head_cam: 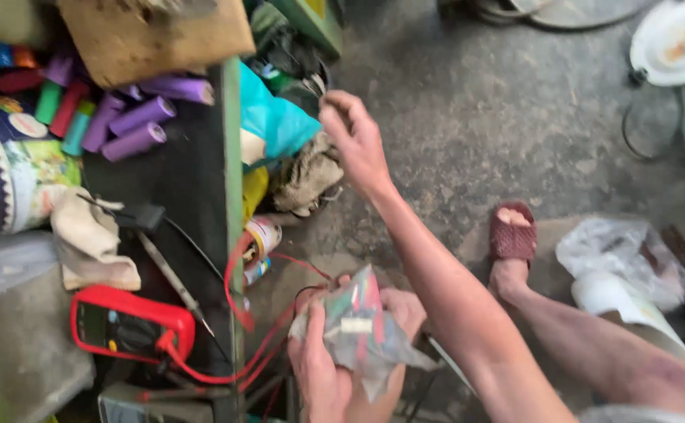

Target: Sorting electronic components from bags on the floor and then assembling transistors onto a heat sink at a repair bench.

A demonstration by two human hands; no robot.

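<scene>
My left hand (323, 376) is shut on a crumpled clear plastic bag (358, 329) with red, green and white pieces inside, low in the view beside the bench edge. My right hand (354, 141) reaches out over the concrete floor to a heap of dirty rags (305, 180) and a teal plastic bag (276, 121). Its fingertips are bunched together and blurred, and I cannot tell whether they pinch anything.
On the dark bench (193, 180) lie purple cylindrical cells (135, 125), a red multimeter (131, 325) with red leads (237, 298), a cloth (92, 239) and a printed round tin (13, 168). My foot in a red sandal (512, 235) rests near a plastic bag (621, 251). A white round lid (675, 39) lies far right.
</scene>
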